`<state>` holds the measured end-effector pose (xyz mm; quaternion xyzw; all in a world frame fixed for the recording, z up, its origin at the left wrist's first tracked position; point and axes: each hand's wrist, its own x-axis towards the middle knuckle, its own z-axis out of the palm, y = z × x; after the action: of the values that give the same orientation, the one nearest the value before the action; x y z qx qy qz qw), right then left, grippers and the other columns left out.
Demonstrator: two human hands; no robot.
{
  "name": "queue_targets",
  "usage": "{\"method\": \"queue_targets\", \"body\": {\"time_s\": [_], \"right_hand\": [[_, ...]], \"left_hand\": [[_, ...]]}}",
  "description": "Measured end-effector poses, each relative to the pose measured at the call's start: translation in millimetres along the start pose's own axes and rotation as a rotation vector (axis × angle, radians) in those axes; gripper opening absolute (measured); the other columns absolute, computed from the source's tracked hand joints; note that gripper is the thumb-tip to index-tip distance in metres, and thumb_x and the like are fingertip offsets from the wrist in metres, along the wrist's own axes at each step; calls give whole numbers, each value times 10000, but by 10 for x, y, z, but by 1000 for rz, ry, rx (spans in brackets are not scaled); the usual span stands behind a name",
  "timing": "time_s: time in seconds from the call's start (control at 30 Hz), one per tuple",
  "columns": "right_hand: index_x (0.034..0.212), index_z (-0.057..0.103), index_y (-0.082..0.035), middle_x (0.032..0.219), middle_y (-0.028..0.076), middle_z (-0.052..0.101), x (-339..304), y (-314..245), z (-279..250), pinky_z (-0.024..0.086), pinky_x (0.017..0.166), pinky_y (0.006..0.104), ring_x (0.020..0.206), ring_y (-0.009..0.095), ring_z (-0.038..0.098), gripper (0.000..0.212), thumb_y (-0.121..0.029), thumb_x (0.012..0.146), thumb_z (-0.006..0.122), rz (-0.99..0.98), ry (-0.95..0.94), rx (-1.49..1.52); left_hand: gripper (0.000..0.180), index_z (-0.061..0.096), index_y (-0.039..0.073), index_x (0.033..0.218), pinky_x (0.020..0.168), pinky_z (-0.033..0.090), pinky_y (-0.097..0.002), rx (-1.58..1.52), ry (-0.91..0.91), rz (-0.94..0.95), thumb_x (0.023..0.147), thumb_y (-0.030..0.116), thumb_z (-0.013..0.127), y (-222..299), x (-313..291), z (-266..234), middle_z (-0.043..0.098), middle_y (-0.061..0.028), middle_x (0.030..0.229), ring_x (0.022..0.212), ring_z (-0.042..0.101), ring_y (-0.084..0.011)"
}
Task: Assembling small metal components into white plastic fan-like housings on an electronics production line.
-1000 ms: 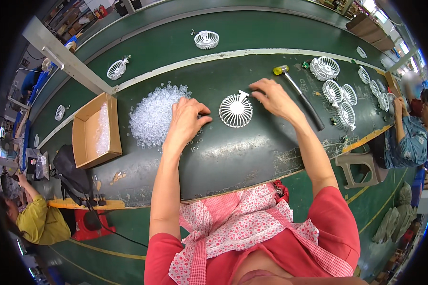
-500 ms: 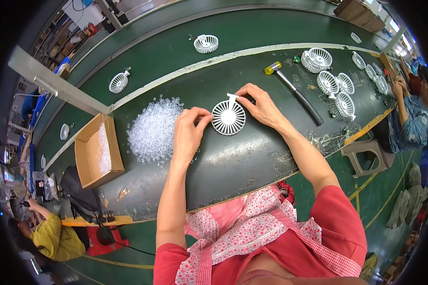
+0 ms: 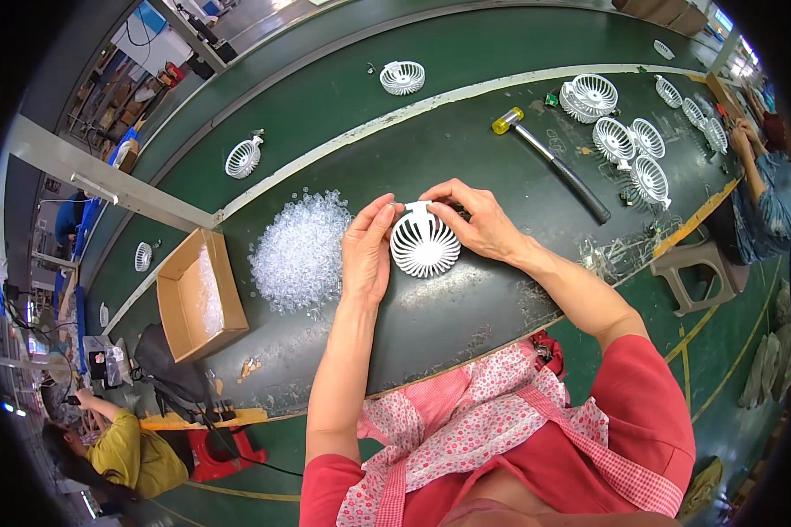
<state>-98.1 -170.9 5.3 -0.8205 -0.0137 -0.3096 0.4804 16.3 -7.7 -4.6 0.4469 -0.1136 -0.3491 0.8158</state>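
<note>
A round white slotted plastic fan grille [image 3: 425, 249] is held between my two hands over the dark bench, its short tab [image 3: 418, 207] pointing away from me. My right hand [image 3: 483, 224] pinches the tab side of the grille with thumb and fingers. At the left of the tab, my left hand [image 3: 367, 250] has its thumb and index finger pressed together. Whatever lies between those fingertips is too small to make out. Beside my left hand spreads a heap of small clear plastic pieces [image 3: 301, 250].
A cardboard box [image 3: 174, 309] with more clear pieces stands left of the heap. To the right lies a hammer [image 3: 561, 167] with a yellow head. Several white grilles [image 3: 649, 180] rest farther right, others [image 3: 402, 77] on the green conveyor [image 3: 325, 92]. Co-workers sit at both sides.
The grille has tilted and moved slightly nearer me. My left hand has shifted from the grille's left rim to beside the tab. The whole view has moved a little.
</note>
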Motion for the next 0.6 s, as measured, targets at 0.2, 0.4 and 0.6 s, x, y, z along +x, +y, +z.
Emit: {"method": "queue_targets", "body": {"time_s": [0.2,0.4,0.6], "right_hand": [[1093,634,37,982,148,716,-12,15,44,575,773,337,876,253,723,164,-57,960,619,29,-8,15],[1056,616,7,921,160,709,-32,43,81,556,698,380,812,303,715,141,-96,959,620,48,43,-3],[1032,623,-4,881,153,711,-35,33,34,553,678,380,784,308,712,122,-101,959,624,51,105,-82]], "left_hand": [[299,669,-33,1191,896,539,-277,102,17,13,935,118,706,2,-35,32,723,-120,1081,981,678,-156],[325,667,-28,1242,932,505,-265,262,0,72,975,158,663,1,-87,121,718,-118,1121,1024,658,-139],[274,701,26,1224,930,480,-256,609,-28,264,979,142,655,-78,-111,114,702,-68,1156,1042,631,-117]]}}
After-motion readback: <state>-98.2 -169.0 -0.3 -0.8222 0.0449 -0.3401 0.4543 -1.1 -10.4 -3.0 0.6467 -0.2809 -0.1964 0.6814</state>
